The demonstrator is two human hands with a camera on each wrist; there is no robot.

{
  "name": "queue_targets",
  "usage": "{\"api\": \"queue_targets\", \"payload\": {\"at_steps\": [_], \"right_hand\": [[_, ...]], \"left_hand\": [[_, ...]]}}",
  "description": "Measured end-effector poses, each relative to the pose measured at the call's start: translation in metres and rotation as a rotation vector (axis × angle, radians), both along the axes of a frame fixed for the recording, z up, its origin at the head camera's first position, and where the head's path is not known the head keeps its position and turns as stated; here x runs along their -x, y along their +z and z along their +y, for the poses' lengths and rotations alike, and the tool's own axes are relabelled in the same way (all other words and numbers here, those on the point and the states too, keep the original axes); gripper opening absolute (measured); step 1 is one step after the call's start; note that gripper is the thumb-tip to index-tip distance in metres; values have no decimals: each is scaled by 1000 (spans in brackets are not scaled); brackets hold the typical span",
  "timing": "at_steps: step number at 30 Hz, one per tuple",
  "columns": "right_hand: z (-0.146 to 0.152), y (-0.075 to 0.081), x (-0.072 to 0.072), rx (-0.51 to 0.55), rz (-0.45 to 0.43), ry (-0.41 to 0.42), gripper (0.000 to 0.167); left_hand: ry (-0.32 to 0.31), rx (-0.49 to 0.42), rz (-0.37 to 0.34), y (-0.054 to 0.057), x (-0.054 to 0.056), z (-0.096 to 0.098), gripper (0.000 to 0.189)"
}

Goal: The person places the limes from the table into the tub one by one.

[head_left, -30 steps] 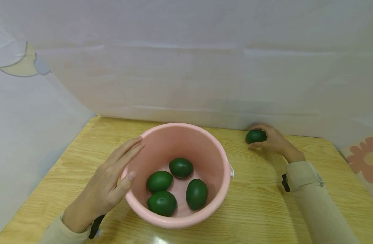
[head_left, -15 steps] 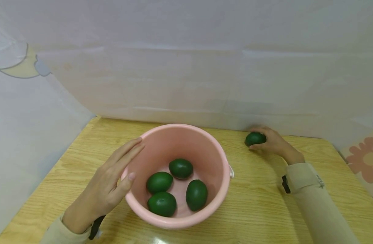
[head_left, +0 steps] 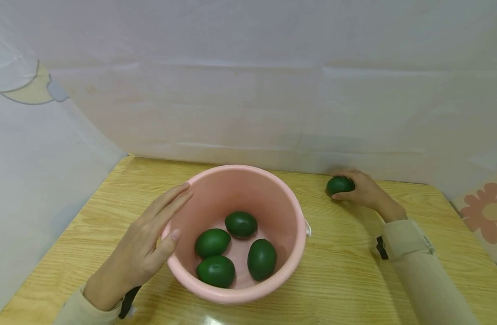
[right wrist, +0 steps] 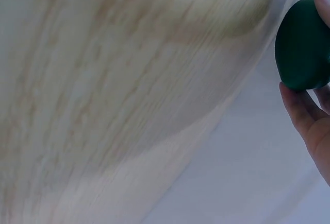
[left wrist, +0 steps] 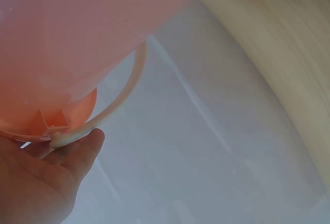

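A pink bucket [head_left: 234,295] stands on the table, with several smooth, dark green, egg-shaped avocados [head_left: 241,224] at its bottom. My left hand [head_left: 144,243] rests on the bucket's left rim with its fingers straight. In the left wrist view, those fingers touch the outside near the joint of the pale handle [left wrist: 121,92]. Far to the right, by the table's back edge, my right hand [head_left: 364,189] grips another avocado [head_left: 338,186] between thumb and fingers. The right wrist view shows this avocado [right wrist: 304,49] with fingertips on both its ends.
The wood-grain table [head_left: 337,280] meets a pale cloth backdrop [head_left: 240,99] along its back edge, close behind my right hand. A white handle joint [head_left: 308,228] sticks out from the bucket's right side.
My right hand and the avocado have shifted very slightly toward me. The left hand and the bucket stay where they were.
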State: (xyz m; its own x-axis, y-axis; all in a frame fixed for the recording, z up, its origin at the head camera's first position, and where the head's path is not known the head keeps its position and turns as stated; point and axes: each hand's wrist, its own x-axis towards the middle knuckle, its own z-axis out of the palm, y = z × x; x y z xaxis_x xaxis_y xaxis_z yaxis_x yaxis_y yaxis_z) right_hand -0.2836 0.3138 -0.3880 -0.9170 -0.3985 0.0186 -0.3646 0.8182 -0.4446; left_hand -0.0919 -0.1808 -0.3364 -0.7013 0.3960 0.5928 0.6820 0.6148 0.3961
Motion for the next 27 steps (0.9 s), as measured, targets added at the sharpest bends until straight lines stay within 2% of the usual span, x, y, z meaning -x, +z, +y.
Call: {"api": "queue_targets", "payload": {"at_steps": [27], "right_hand": [[-11,23,-28,34,80,1,65]], "left_hand": [[23,17,-44,3,-1,0,61]]}}
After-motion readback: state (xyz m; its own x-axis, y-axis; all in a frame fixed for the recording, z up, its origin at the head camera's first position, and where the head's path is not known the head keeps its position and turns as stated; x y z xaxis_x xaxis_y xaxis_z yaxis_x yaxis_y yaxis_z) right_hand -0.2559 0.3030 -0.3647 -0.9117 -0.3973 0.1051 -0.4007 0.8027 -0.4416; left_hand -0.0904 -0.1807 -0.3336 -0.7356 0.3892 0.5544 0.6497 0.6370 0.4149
